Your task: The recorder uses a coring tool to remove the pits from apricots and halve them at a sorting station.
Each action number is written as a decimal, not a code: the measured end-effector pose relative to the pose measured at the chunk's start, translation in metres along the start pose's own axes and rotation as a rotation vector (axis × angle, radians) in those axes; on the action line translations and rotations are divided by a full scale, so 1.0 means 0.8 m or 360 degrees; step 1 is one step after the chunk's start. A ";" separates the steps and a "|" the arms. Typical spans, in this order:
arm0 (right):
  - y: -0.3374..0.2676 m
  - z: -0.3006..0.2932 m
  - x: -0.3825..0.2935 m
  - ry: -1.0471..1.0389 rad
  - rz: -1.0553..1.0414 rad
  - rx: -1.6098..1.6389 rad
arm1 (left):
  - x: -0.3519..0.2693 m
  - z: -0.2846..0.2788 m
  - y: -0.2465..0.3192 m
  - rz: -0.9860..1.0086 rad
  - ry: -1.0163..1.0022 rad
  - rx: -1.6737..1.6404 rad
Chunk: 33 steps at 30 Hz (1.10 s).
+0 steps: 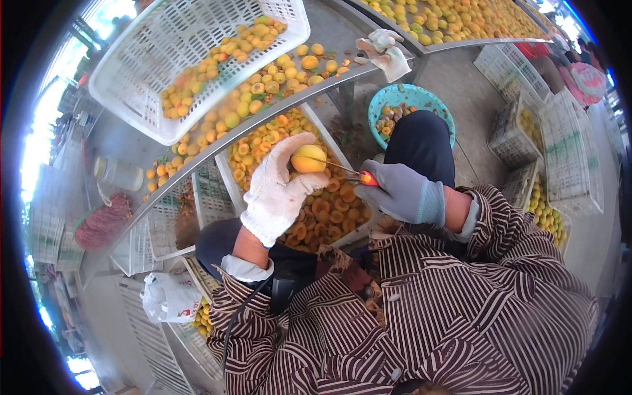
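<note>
In a white cotton glove, my left hand [282, 185] holds a whole yellow-orange apricot [308, 159] between thumb and fingers. My right hand [401, 190], in a grey glove with a light blue cuff, grips the red and yellow handle [368, 178] of a thin metal tool, perhaps a knife or pitting tool. Its thin shaft reaches the apricot; a curved metal line lies against the fruit. Below both hands, a white plastic crate [330, 123] holds many apricot halves [323, 212], cut sides showing on several of them.
A metal-edged table [227, 138] bears loose apricots [243, 108] and a tilted white basket [133, 64]. Cotton gloves [390, 57] lie at its edge. A turquoise basin [447, 111] with fruit stands by my knee. Crates [568, 153] stand at right, a plastic bag [170, 297] at lower left.
</note>
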State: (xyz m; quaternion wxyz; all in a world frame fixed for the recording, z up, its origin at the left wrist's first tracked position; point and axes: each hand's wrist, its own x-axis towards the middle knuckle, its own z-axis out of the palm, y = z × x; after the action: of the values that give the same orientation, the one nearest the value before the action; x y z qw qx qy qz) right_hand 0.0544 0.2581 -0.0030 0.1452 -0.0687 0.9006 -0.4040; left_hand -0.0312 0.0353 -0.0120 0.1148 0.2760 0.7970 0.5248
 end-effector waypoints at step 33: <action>-0.025 0.012 0.009 -0.0093 0.0460 0.0407 | 0.005 0.038 -0.027 -0.0378 -0.0368 -0.2145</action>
State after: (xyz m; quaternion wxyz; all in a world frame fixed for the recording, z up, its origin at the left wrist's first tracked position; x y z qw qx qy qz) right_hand 0.0505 0.2365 0.0046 0.2352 0.0686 0.8379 -0.4878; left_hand -0.0267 0.0549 -0.0440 0.4020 0.1095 0.3046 0.8565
